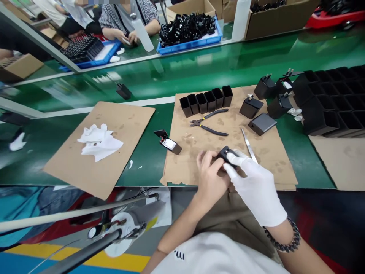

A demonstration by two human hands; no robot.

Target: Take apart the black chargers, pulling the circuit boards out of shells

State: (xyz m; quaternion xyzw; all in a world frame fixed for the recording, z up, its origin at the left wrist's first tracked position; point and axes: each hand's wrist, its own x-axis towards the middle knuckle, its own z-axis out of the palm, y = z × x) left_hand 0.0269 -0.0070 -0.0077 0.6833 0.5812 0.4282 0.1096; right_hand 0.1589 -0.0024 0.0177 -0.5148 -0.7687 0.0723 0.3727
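Observation:
Both my hands meet over the near edge of a brown cardboard sheet (265, 152). My bare left hand (210, 176) and my white-gloved right hand (256, 190) are both closed on a small black charger part (226, 155). Pliers (208, 123) and tweezers (249, 146) lie on the cardboard just beyond my hands. A row of several empty black housings (207, 101) stands at the sheet's far edge. A flat black cover (262, 123) and black plug adapters (251, 107) rest at the right.
A black tray of cells (333, 99) fills the right side. A second cardboard sheet (99, 152) at left carries a white cloth (98, 141). An opened black part (168, 142) lies between the sheets. Across the green conveyor (199, 68), another person works beside blue trays (188, 45).

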